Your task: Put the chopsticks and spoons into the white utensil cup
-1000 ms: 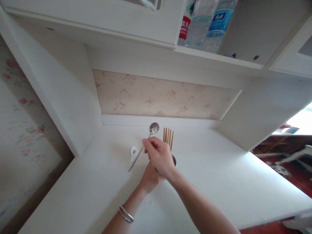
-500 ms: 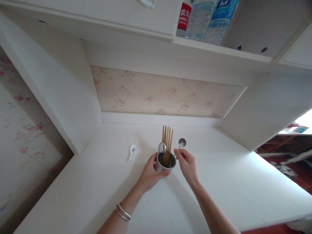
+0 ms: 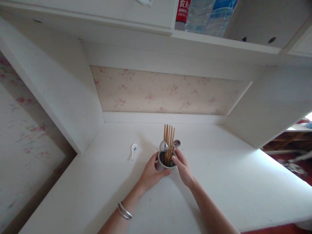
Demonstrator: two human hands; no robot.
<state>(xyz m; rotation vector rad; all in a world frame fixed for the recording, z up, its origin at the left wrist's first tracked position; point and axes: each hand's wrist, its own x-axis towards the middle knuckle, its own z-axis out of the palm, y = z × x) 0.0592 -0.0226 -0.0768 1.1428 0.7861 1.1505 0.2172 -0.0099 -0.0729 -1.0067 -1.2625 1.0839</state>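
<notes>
A grey metal utensil holder (image 3: 161, 165) stands on the white tabletop, with several wooden chopsticks (image 3: 170, 138) upright in it. My left hand (image 3: 152, 172) is wrapped round the holder's left and front side. One metal spoon (image 3: 163, 146) leans at the left of the chopsticks, bowl up. A second metal spoon (image 3: 176, 143) leans out at the right. My right hand (image 3: 182, 167) is closed at the right rim, thumb and fingers about that spoon's handle, which they partly hide. To the left lies a white ceramic spoon (image 3: 134, 150) with a blue mark.
White side panels (image 3: 56, 84) and an overhead cabinet (image 3: 97, 16) enclose the tabletop (image 3: 102, 182). Plastic bottles (image 3: 200, 14) stand on the open shelf above. Floral wallpaper (image 3: 156, 92) covers the back wall.
My right hand has moved left and inward to the holder's rim. The right-hand spoon has come closer to the chopsticks. My left hand keeps its hold on the holder.
</notes>
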